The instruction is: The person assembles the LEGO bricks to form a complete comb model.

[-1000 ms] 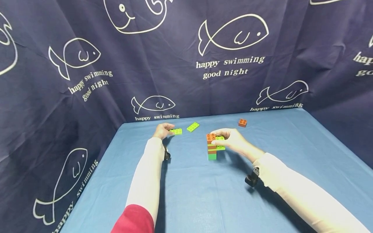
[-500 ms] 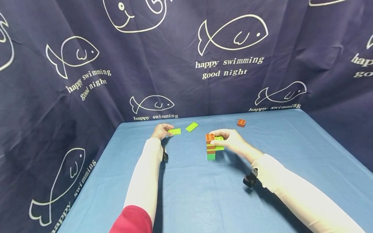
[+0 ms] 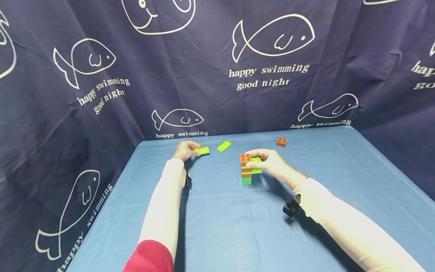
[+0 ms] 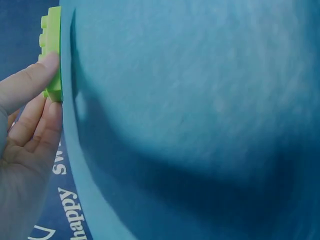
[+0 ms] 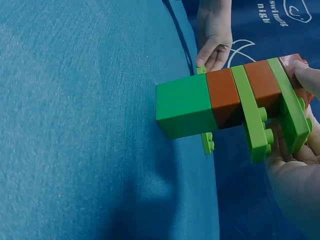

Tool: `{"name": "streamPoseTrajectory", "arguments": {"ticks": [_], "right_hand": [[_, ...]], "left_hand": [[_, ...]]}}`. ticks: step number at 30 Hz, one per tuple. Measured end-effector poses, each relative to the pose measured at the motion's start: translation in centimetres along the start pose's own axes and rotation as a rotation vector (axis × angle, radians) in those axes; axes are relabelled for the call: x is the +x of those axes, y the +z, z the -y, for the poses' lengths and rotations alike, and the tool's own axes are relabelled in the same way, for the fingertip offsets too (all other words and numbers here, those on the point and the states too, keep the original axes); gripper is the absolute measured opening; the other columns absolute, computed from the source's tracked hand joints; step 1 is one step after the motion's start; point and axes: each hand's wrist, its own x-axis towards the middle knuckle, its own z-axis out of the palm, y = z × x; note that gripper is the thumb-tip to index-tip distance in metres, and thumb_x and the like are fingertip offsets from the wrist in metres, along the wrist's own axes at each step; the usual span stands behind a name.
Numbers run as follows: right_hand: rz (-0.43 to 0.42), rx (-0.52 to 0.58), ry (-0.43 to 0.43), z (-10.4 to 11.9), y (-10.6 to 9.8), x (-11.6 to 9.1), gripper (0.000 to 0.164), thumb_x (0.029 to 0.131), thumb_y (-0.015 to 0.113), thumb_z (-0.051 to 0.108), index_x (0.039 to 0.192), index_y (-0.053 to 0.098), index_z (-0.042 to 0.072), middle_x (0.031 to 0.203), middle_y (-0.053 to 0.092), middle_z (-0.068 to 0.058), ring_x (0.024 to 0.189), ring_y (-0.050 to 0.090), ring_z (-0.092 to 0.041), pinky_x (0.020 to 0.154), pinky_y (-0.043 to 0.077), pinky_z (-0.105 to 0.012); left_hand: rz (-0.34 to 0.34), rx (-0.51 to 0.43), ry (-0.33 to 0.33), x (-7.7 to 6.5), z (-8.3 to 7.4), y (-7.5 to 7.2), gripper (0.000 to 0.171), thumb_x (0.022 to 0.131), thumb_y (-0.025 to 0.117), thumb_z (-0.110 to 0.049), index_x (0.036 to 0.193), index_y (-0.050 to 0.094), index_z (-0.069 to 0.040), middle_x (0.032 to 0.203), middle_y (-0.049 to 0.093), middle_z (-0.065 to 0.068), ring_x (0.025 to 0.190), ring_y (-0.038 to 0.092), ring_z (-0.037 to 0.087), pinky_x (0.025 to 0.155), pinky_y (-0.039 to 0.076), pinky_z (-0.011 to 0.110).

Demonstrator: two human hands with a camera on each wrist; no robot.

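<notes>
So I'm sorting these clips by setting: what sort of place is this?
Probably a makeshift recording booth, not a lived-in room: a blue-covered table is walled on three sides by a navy fish-print curtain, and the only items are toy bricks, including a small brick stack and a loose brown brick.

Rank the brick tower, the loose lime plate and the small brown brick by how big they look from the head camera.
1. The brick tower, steadied by the right hand, looks clearly largest.
2. The loose lime plate.
3. The small brown brick, though it lies farthest back, so this last ranking is unsure.
</notes>
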Motion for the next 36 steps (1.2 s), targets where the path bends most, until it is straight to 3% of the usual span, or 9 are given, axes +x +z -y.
{"name": "streamPoseTrajectory", "arguments": {"ticks": [6, 13, 18, 23, 28, 36], "right_hand": [[0.004, -0.007, -0.004, 0.1, 0.0, -0.1, 0.047, 0.081, 0.079, 0.02, 0.124, 0.064, 0.006, 0.111, 0.071, -0.005, 0.095, 0.062, -0.006, 0.083, 0.05, -0.018], [-0.005, 0.025, -0.007, 0.0, 0.2, 0.3, 0.047, 0.081, 0.079, 0.016, 0.124, 0.064, 0.004, 0.108, 0.072, -0.001, 0.093, 0.063, -0.002, 0.08, 0.051, -0.017], [-0.006, 0.035, 0.001, 0.2, 0.2, 0.4, 0.049, 0.081, 0.079, 0.015, 0.125, 0.063, 0.002, 0.112, 0.071, -0.007, 0.092, 0.063, -0.001, 0.079, 0.051, -0.016], [-0.007, 0.037, 0.01, 0.2, 0.1, 0.2, 0.049, 0.081, 0.079, 0.014, 0.125, 0.063, 0.001, 0.11, 0.071, -0.004, 0.092, 0.062, -0.002, 0.079, 0.051, -0.017], [-0.001, 0.034, -0.017, 0.2, 0.1, 0.4, 0.048, 0.081, 0.079, 0.017, 0.123, 0.064, 0.003, 0.106, 0.071, 0.002, 0.093, 0.063, -0.003, 0.08, 0.051, -0.017], [-0.001, 0.056, -0.02, 0.1, 0.2, 0.1, 0.048, 0.082, 0.078, 0.015, 0.125, 0.062, 0.001, 0.105, 0.071, 0.002, 0.092, 0.062, -0.003, 0.08, 0.051, -0.017]], "left_hand": [[-0.021, -0.009, 0.042, -0.4, -1.2, -1.2, 0.038, 0.075, 0.079, 0.002, 0.111, 0.07, -0.001, 0.112, 0.07, 0.018, 0.103, 0.064, 0.029, 0.094, 0.051, 0.037], [-0.047, 0.004, 0.203, -0.3, -3.7, -2.3, 0.037, 0.074, 0.08, 0.001, 0.109, 0.07, -0.001, 0.109, 0.071, 0.018, 0.1, 0.066, 0.03, 0.092, 0.052, 0.039], [-0.063, -0.001, 0.26, -0.5, -5.7, -2.6, 0.037, 0.074, 0.081, -0.001, 0.109, 0.071, -0.003, 0.109, 0.072, 0.015, 0.1, 0.068, 0.028, 0.092, 0.053, 0.037], [-0.03, -0.04, 0.32, -0.9, -7.5, -2.3, 0.037, 0.074, 0.082, -0.002, 0.109, 0.07, -0.002, 0.108, 0.071, 0.016, 0.097, 0.067, 0.027, 0.09, 0.053, 0.035], [-0.028, 0.005, 0.386, -1.7, -9.6, -1.8, 0.035, 0.073, 0.082, -0.002, 0.106, 0.071, -0.003, 0.103, 0.072, 0.014, 0.091, 0.066, 0.024, 0.084, 0.054, 0.03], [0.016, 0.017, 0.472, -4.6, -13.2, -0.1, 0.032, 0.073, 0.083, -0.004, 0.104, 0.073, -0.005, 0.101, 0.073, 0.009, 0.092, 0.067, 0.021, 0.088, 0.056, 0.032]]}}
